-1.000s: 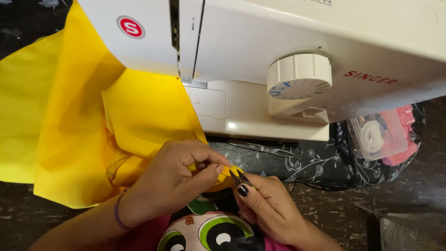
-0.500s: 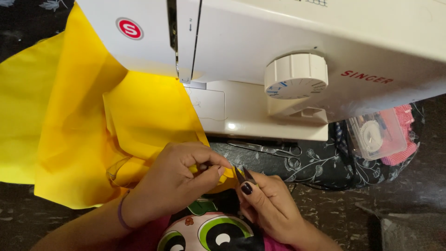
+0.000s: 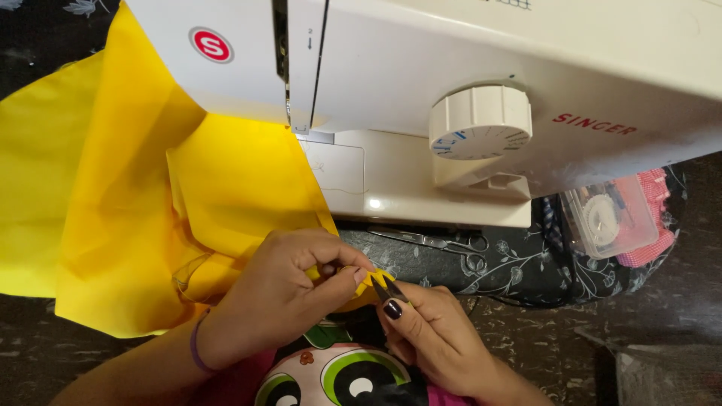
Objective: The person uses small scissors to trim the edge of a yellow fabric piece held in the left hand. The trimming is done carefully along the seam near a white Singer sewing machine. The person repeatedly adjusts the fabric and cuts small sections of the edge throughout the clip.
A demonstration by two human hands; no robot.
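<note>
Fabric (image 3: 150, 218), yellow, trails off the white sewing machine (image 3: 421, 98) bed toward the near edge of the desk. The left hand (image 3: 289, 289) pinches one corner taut, presenting it. The right hand (image 3: 436, 338) grips small thread snips (image 3: 389, 289), blades at that corner. Scissors (image 3: 432, 242) lie beside the machine base.

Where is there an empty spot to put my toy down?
Bare dark floral tabletop lies right of the right hand, below the clear plastic bobbin box. Crowded: yellow fabric, left hand, white sewing machine.
</note>
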